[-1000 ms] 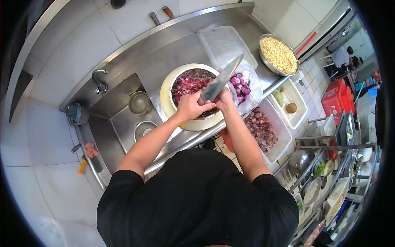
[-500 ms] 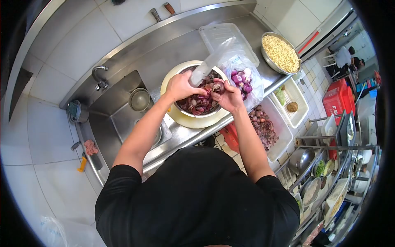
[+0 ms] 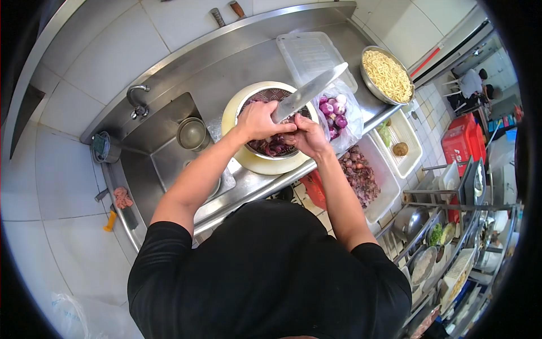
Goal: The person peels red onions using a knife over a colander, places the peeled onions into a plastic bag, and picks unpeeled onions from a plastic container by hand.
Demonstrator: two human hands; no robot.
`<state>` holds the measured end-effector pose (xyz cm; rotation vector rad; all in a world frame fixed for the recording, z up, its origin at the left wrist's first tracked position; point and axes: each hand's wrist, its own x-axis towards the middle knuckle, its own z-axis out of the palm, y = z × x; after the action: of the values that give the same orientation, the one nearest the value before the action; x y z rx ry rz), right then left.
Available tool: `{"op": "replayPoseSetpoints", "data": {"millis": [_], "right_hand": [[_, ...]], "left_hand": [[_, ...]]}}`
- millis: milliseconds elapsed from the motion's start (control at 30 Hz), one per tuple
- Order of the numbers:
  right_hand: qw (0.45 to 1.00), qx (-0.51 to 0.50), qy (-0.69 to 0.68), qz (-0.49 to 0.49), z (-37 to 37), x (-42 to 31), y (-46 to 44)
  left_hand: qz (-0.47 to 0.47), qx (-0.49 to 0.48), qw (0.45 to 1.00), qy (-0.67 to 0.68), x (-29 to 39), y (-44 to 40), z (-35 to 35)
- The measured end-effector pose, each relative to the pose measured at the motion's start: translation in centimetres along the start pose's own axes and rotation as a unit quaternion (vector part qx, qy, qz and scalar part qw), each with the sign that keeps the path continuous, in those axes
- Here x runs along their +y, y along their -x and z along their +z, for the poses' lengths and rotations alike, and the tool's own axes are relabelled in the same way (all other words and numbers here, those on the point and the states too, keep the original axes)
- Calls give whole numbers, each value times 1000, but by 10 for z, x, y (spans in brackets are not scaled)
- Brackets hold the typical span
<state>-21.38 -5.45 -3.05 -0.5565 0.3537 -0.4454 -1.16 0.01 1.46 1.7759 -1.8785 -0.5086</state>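
Observation:
Over a metal colander of red onion skins, my left hand grips a large knife, its blade slanting up to the right. Beside it, my right hand is closed around a red onion, mostly hidden by the fingers and blade. The colander rests on a round cream-coloured board. Just right of it, peeled purple onions lie in a clear plastic bag. Unpeeled onions fill part of a white tub below the counter edge.
A bowl of noodles and a clear lid are on the steel counter. The sink with metal bowls is at left. A white basket, a red crate and a rack stand right. People are in the far background.
The knife, raised and turned at the half-second frame, again slants to the upper right. My right hand, more spread before, has closed in against the blade. The view has shifted slightly.

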Motion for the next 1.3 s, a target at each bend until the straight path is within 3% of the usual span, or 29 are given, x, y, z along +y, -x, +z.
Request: {"op": "replayPoseSetpoints", "data": {"millis": [167,267,300,400,433,500,600,700,800,900,1000,1200,1300], "right_hand": [[991,0,33,-126,-3,19,-5],[957,85,72,-268,23,34,-17],[957,69,82,-271,14,36,-21],[989,-94,-19,-116,0,8,-12],[989,-103,-67,-82,18,-6,-1],[989,-87,47,-108,8,-6,-1],[978,-31,110,-177,2,3,-4],[939,26,220,-264,13,13,-5],[935,35,244,-256,8,18,-6],[995,-12,61,-79,8,0,7],[998,-34,45,-15,9,-8,8],[971,49,197,-128,8,6,3],[929,137,308,-153,20,6,5]], "left_hand": [[-65,14,994,87,2,10,16],[-70,57,984,155,-2,12,32],[-81,49,978,188,-7,10,36],[-65,6,958,279,-4,11,21],[-41,6,946,321,-13,7,26],[3,23,928,371,-15,6,27],[-63,-45,847,526,-17,5,40],[-134,-63,821,551,-12,13,39],[-116,-39,830,544,-1,18,33],[-12,38,936,350,-15,14,36],[9,5,935,355,-21,15,33],[-93,-19,887,451,-29,11,44],[-101,53,926,360,-17,11,40]]}}
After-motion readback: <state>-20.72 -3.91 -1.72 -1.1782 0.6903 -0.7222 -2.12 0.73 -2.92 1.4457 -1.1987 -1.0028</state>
